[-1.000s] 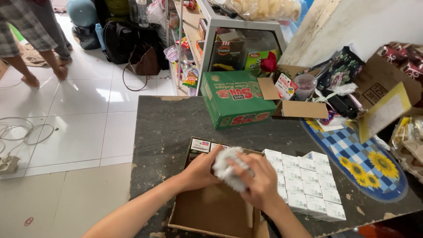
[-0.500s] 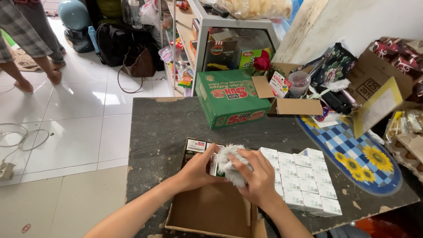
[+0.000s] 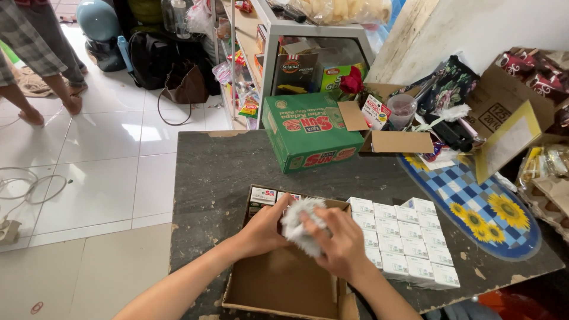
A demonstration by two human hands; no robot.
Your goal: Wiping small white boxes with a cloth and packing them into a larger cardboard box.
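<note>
Both of my hands meet over a shallow brown cardboard tray [image 3: 278, 284] at the near edge of a dark stone counter. My left hand [image 3: 264, 228] and my right hand [image 3: 338, 243] together grip a crumpled white cloth [image 3: 299, 222]. Several small white cartons [image 3: 403, 237] stand in neat rows just right of the tray. A few small cartons [image 3: 264, 197] lie at the tray's far end.
A green cardboard box [image 3: 311, 133] with an open flap sits on the dark counter [image 3: 219, 172]. A blue checked sunflower mat [image 3: 480, 207] and cluttered boxes lie at the right. Shelves of goods [image 3: 267, 53] stand behind. Another person's legs [image 3: 41, 77] are on the white tiled floor at far left.
My hands and the cloth stay over the tray, with my right hand shifting slightly over the cloth. The view has tilted a little.
</note>
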